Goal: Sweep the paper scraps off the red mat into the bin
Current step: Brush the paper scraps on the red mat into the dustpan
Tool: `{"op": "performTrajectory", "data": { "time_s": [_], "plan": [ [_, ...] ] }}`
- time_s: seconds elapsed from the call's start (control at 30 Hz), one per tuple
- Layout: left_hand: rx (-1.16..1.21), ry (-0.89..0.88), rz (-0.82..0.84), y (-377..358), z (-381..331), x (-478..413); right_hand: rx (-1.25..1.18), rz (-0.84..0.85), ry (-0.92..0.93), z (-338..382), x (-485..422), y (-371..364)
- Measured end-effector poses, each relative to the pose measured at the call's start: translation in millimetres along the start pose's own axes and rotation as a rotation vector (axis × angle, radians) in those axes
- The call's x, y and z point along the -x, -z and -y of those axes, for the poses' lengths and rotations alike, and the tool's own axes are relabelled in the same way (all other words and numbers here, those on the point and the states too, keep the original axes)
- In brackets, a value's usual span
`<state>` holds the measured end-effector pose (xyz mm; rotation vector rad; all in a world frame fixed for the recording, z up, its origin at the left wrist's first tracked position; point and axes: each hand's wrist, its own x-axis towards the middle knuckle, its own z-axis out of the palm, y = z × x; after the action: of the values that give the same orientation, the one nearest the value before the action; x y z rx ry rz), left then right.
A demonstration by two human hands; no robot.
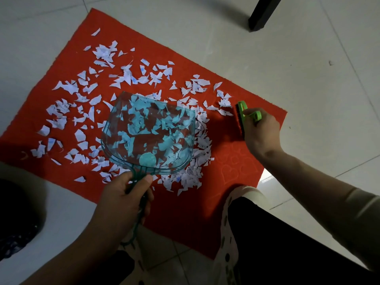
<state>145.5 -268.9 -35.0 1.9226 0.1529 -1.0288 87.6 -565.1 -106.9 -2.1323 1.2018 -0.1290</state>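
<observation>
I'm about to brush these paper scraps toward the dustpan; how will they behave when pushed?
The scraps look thin and torn small, so probably very light and prone to scatter. Many lie curled or overlapping, so they'd likely bunch ahead of the brush. The mat looks textured; some may snag.

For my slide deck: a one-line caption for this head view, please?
Left hand holds teal dustpan, right hand a green brush, over scrap-strewn red mat.

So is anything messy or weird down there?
Yes: torn paper scraps lie scattered over most of the red mat, with a thick pile by the dustpan. The mat also lies crooked to the floor tile lines.
</observation>
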Motion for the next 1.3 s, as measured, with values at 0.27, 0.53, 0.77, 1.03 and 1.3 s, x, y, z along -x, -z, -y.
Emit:
{"op": "performTrajectory", "data": {
  "time_s": [0.27,0.53,0.77,1.03,1.3],
  "plan": [
    [0.017,0.016,-0.005,-1.2,-1.0,-0.5,-0.111,0.186,0.191,12.2,17.7,-8.5],
    [0.014,0.018,-0.015,-0.9,-1.0,-0.3,-0.023,-0.011,0.081,6.4,-8.6,-0.4],
    [0.01,0.015,-0.012,-1.1,-0.3,-1.0,0.027,0.141,0.058,17.7,-11.9,-9.6],
    [0.027,0.009,-0.01,-3.1,-3.2,-0.5,-0.142,0.035,0.101,19.4,-4.3,-8.2],
    [0.025,0.004,-0.023,-4.1,-5.7,0.5,-0.009,0.033,0.054,19.9,-33.2,-10.1]
  ]
}}
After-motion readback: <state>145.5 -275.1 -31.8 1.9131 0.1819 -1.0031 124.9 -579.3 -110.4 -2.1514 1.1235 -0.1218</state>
